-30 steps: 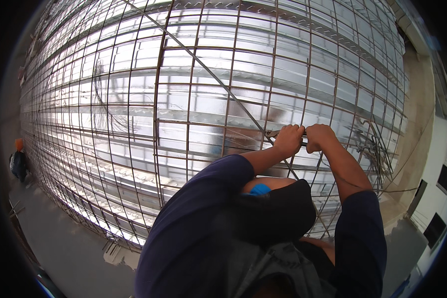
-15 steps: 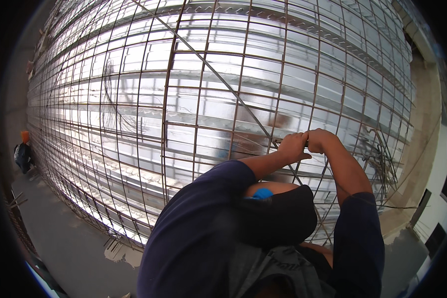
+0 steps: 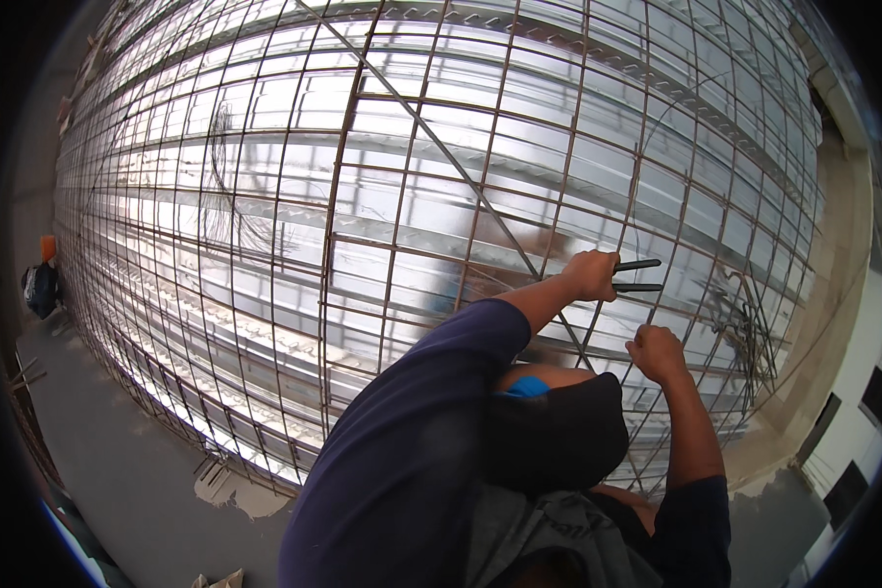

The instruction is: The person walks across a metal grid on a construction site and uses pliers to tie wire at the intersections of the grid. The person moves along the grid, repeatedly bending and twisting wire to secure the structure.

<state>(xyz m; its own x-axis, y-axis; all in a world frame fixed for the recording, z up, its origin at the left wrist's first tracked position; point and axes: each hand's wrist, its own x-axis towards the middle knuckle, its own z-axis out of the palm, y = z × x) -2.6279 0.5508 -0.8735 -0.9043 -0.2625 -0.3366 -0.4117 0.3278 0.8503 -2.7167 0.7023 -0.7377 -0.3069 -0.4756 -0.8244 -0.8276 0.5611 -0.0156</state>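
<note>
My left hand (image 3: 592, 275) is closed around a pair of pliers (image 3: 641, 265), whose two dark handles stick out to the right, spread apart. Its jaws are hidden in my fist. That hand is just above the rebar mesh (image 3: 472, 230), close to the diagonal bar (image 3: 412, 113). Lower and to the right, my right hand (image 3: 659, 354) is a closed fist over the mesh, apart from the left one. Whether it holds something thin, such as wire, I cannot make out.
Ribbed shiny metal decking (image 3: 402, 206) lies under the mesh. Loose thin wires (image 3: 227, 201) rest on the left part, and a tangled wire bundle (image 3: 750, 328) on the right. A dark bag (image 3: 39, 290) is at the far left; a pale ledge (image 3: 833, 265) runs along the right side.
My hands, together at the diagonal bar before, have separated. The right has moved down and toward me; the left has shifted slightly right, and the pliers' handles now show.
</note>
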